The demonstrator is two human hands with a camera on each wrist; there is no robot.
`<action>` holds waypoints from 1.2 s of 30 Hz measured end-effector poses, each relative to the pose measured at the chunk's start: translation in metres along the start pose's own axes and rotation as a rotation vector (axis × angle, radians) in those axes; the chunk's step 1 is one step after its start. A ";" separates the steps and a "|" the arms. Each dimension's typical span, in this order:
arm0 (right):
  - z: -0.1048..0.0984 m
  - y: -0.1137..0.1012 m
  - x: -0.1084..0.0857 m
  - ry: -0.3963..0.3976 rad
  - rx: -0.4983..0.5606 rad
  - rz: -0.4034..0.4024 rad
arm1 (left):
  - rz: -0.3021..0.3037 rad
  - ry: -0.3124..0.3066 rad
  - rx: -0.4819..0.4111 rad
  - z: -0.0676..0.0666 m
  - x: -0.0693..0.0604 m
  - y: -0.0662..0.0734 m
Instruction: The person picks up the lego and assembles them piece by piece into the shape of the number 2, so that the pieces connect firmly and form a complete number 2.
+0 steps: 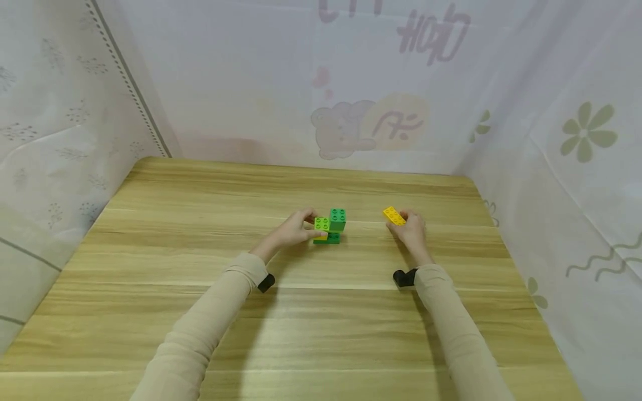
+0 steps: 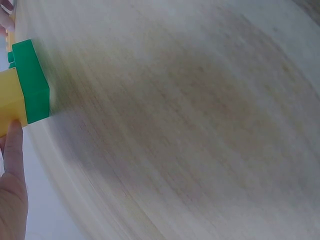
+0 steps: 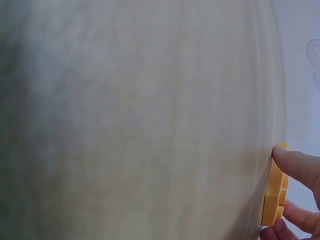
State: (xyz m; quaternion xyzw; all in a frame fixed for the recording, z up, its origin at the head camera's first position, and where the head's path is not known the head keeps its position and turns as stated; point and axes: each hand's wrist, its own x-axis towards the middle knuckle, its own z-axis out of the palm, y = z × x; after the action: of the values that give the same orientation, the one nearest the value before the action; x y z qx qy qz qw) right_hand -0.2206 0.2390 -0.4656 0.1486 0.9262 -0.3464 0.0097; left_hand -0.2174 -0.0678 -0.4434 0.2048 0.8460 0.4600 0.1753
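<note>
My left hand (image 1: 291,230) pinches a small stack of toy building bricks from its left side. At the bottom of the stack is a green plate brick (image 1: 334,239), with a yellow brick (image 2: 10,97) on its left part. Above the yellow sits a lime green brick (image 1: 321,224), and a darker green brick (image 1: 337,220) stands higher on the right; how it joins is hidden. Farther right, my right hand (image 1: 414,231) holds a flat yellow brick (image 1: 394,215) between thumb and fingers, studs facing up, apart from the stack.
Both hands work over a wood-grain table (image 1: 321,334). A printed white cloth (image 1: 241,83) hangs behind it and along both sides. Black wrist mounts (image 1: 404,277) sit at both sleeve cuffs.
</note>
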 end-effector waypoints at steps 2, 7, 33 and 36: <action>0.001 0.001 0.000 0.012 -0.007 0.001 | -0.002 -0.002 -0.003 0.000 0.000 0.000; 0.002 0.003 0.001 0.044 -0.056 -0.019 | -0.010 -0.008 -0.019 0.001 0.000 0.001; -0.031 -0.027 0.011 -0.017 0.079 -0.062 | -0.007 -0.006 -0.020 -0.001 -0.001 0.003; -0.033 -0.032 0.011 -0.011 0.071 -0.100 | -0.010 -0.008 -0.026 -0.001 -0.001 0.002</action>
State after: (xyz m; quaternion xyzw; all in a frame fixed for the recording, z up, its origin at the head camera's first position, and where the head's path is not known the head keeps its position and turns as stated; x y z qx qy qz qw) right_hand -0.2375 0.2399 -0.4216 0.1006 0.9195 -0.3800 -0.0079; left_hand -0.2167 -0.0680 -0.4406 0.2000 0.8403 0.4692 0.1835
